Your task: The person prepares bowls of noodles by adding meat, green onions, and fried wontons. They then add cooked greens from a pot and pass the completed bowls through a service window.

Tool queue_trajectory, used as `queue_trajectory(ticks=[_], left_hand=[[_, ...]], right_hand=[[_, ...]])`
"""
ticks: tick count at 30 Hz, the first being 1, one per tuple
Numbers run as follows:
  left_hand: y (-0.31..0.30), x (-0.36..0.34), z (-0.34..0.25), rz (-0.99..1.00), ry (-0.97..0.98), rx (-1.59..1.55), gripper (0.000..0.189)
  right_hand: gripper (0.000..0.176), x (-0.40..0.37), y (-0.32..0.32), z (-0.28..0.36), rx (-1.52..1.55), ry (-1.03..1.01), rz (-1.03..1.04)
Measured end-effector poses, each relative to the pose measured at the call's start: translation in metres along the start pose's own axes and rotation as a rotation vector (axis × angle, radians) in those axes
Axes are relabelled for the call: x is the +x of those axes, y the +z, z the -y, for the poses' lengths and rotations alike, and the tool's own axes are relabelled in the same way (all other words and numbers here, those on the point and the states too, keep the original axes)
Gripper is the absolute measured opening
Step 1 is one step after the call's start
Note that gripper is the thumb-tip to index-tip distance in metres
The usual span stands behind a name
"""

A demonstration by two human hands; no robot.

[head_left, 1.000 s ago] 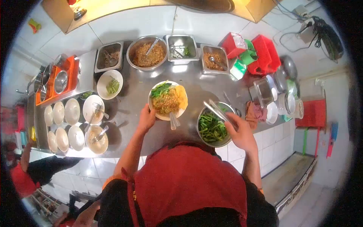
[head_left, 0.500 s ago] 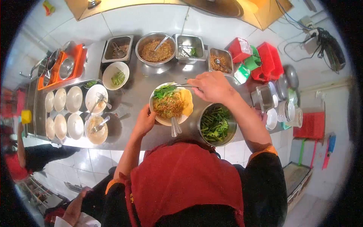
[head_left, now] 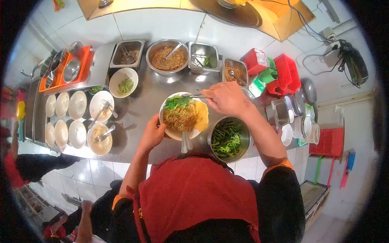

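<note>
My left hand [head_left: 152, 133] is closed on the left rim of a white bowl [head_left: 172, 133]. In the bowl are noodles with a brown minced topping [head_left: 178, 120], leafy greens [head_left: 177, 102] at the far side and a yellow crisp-looking sheet [head_left: 201, 116] at the right. Handles of cutlery [head_left: 186, 142] stick out over the near rim. My right hand [head_left: 227, 97] grips metal tongs [head_left: 197, 96], whose tips lie at the greens. Below my right forearm stands a metal pot [head_left: 210, 142] holding cooked greens [head_left: 229, 139].
Stacked pale bowls [head_left: 77, 104] and used bowls with cutlery [head_left: 100, 139] fill the left. Along the back stand a bowl of minced topping [head_left: 168, 58] and several metal containers [head_left: 204, 69]. Red baskets [head_left: 287, 73] and dishes [head_left: 302, 127] are at right. Another person's arm [head_left: 85, 222] shows lower left.
The camera view has shifted slightly. My hands keep their holds on the bowl and tongs, with the tong tips still at the greens. Another person's arm at lower left has moved.
</note>
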State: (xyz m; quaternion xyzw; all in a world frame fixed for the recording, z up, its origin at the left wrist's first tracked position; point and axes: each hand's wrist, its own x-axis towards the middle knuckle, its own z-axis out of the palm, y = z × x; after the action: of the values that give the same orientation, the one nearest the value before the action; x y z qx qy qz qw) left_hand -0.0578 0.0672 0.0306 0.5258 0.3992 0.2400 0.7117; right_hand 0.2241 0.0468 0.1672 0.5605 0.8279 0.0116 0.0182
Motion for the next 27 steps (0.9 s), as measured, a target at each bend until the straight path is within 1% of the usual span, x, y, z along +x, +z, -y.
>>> queue_trajectory(ticks=[1, 3, 6, 9, 12, 15, 19, 21, 22, 23, 24, 25, 27], left_hand=[[0.0, 0.0, 0.002, -0.002, 0.001, 0.001, 0.034], [-0.001, 0.0, 0.006, -0.022, 0.033, 0.014, 0.034], [0.001, -0.001, 0.005, -0.035, 0.014, -0.009, 0.034], [0.005, -0.003, -0.007, 0.004, 0.005, 0.022, 0.037], [0.006, 0.001, -0.012, 0.042, -0.031, 0.022, 0.038], [0.007, 0.002, -0.014, 0.048, 0.015, 0.008, 0.037], [0.01, 0.003, -0.027, 0.095, 0.017, 0.034, 0.035], [0.01, 0.01, -0.033, 0.071, -0.074, -0.032, 0.033], [0.008, 0.015, -0.039, 0.083, -0.067, -0.007, 0.033], [0.006, 0.022, -0.046, 0.091, -0.072, -0.07, 0.033], [0.005, 0.029, -0.056, 0.097, -0.074, -0.135, 0.033], [0.004, 0.036, -0.071, 0.104, -0.058, -0.116, 0.033], [0.005, 0.052, -0.107, 0.062, -0.049, -0.119, 0.034]], right_hand=[[0.027, -0.002, -0.001, -0.001, 0.0, -0.001, -0.002], [0.026, -0.006, -0.004, -0.003, 0.093, -0.001, -0.034], [0.024, -0.008, -0.021, 0.002, 0.101, 0.016, -0.082], [0.022, -0.002, -0.016, 0.006, 0.102, 0.0, -0.029], [0.018, 0.0, -0.006, 0.008, 0.11, -0.021, -0.052], [0.018, -0.008, -0.036, 0.008, 0.086, 0.004, -0.064], [0.021, -0.022, -0.062, 0.005, 0.041, 0.03, -0.099], [0.022, -0.045, -0.09, 0.005, 0.056, 0.104, -0.263], [0.023, -0.063, -0.106, 0.008, 0.116, 0.214, -0.257], [0.023, -0.084, -0.121, 0.011, 0.176, 0.319, -0.253], [0.024, -0.11, -0.127, 0.013, 0.189, 0.419, -0.188], [0.026, -0.137, -0.13, 0.016, 0.202, 0.515, -0.122], [0.032, -0.184, -0.107, 0.017, 0.231, 0.658, 0.212]])
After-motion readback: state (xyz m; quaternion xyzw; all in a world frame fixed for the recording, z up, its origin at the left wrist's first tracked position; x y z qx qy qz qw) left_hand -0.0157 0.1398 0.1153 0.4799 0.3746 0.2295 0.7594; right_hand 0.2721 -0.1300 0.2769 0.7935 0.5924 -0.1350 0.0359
